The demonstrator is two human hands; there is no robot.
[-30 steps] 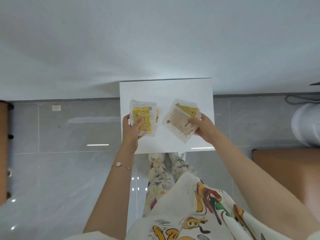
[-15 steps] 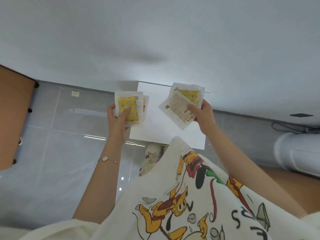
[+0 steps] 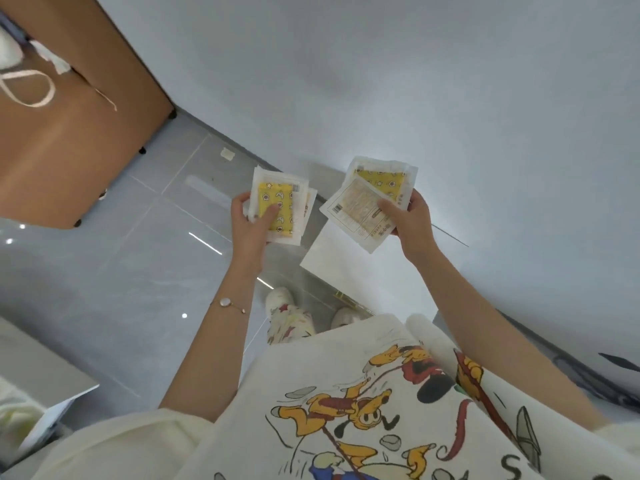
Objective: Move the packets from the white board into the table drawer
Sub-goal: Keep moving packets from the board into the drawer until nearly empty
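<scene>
Here, both hands are raised in front of the person's chest, each holding packets above the white board (image 3: pixel 346 271). The left hand (image 3: pixel 249 226) grips a stack of packets (image 3: pixel 281 206). Its thumb lies across the yellow, star-printed face of the top packet, and its fingers curl round the stack's left edge from behind. Edges of further packets stick out to the right behind the top one, though how many there are cannot be counted from this angle. The right hand (image 3: pixel 410 220) pinches a second bundle (image 3: pixel 363 206) at its right side, thumb on top. The front packet of that bundle is tilted and shows a beige printed back with a barcode. A packet behind it shows its yellow face. The two lots are held apart, with a clear gap between them.

The white board lies below and between the hands, its far part hidden behind the second bundle. At the upper left stands brown wooden furniture (image 3: pixel 62 140), probably the table, on dark feet on the grey tiled floor (image 3: pixel 114 271), well apart from the hands. A white cord (image 3: pixel 31 88) lies looped on it. A thin bracelet (image 3: pixel 228 303) circles the left wrist. A cartoon-print shirt (image 3: pixel 346 410) fills the lower frame, and pale shoes (image 3: pixel 280 299) stand near the board's near edge.
</scene>
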